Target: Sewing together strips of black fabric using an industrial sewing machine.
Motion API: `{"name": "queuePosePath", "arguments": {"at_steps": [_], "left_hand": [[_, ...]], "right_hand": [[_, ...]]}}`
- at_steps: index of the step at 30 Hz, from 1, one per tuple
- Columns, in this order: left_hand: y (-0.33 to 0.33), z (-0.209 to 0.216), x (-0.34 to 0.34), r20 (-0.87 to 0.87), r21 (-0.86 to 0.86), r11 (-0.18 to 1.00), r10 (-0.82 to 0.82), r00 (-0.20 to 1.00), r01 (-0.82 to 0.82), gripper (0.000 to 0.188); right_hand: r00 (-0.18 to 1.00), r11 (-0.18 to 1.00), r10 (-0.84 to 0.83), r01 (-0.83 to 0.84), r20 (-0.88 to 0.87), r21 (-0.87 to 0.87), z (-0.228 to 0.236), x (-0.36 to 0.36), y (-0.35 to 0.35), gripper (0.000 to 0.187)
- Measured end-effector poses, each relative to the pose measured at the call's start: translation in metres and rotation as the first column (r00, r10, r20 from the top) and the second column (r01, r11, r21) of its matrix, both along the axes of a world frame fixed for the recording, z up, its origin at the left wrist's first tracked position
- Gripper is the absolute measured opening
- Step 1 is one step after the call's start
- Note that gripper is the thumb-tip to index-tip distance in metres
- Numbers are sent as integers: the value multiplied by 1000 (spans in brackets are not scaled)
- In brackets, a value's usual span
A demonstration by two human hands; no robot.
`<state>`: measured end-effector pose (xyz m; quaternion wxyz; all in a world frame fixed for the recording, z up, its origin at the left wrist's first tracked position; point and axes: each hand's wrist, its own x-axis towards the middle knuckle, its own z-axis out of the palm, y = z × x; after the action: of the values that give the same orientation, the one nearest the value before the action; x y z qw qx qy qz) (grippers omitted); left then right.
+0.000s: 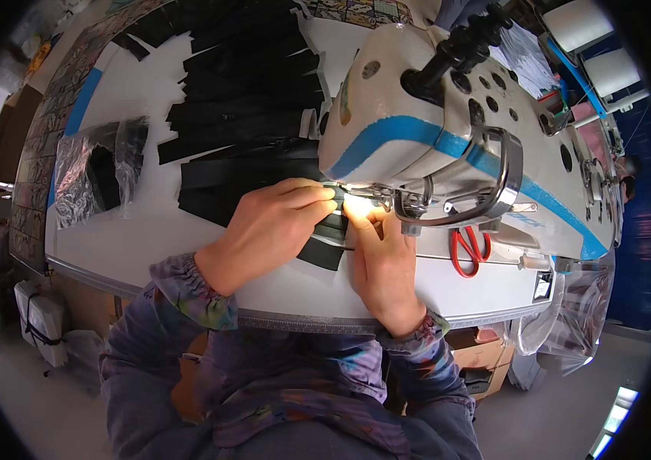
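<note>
Beside the lit needle area of a white and blue sewing machine, my left hand pinches a black fabric piece, thumb and fingertips pressed together at its edge. My right hand is closed on the same piece from the right, its fingertips in the bright lamp glow under the machine head. What exactly those fingertips grip is partly washed out by the light. Beyond my hands a long row of overlapping black fabric strips covers the table.
Red-handled scissors lie right of my right hand, partly under the machine. A clear plastic bag with something black in it rests at the left. White thread cones stand at upper right. The table's front edge carries a ruler strip.
</note>
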<state>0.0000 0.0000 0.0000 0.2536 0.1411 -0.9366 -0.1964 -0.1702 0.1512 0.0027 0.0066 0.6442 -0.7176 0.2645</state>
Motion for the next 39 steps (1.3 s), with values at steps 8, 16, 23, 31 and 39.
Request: {"name": "queuePosePath", "arguments": {"at_steps": [8,16,23,31,39], "left_hand": [[2,2,1,-18,36,999,33,999,-32,30],[1,-2,-1,-29,31,999,10,1000,-9,33],[2,1,-2,1,26,999,18,1000,-18,39],[2,2,-2,10,27,999,21,1000,-22,41],[1,2,-4,-1,13,1000,22,1000,-22,42]], "right_hand": [[999,999,22,-22,-30,-23,-1,1,1,55],[1000,998,13,-13,-7,64,-6,-3,7,60],[999,999,17,-15,-36,31,-6,-4,6,59],[1000,1000,21,-21,-4,7,-8,-5,5,59],[999,999,12,-11,-36,46,-9,-5,8,60]]}}
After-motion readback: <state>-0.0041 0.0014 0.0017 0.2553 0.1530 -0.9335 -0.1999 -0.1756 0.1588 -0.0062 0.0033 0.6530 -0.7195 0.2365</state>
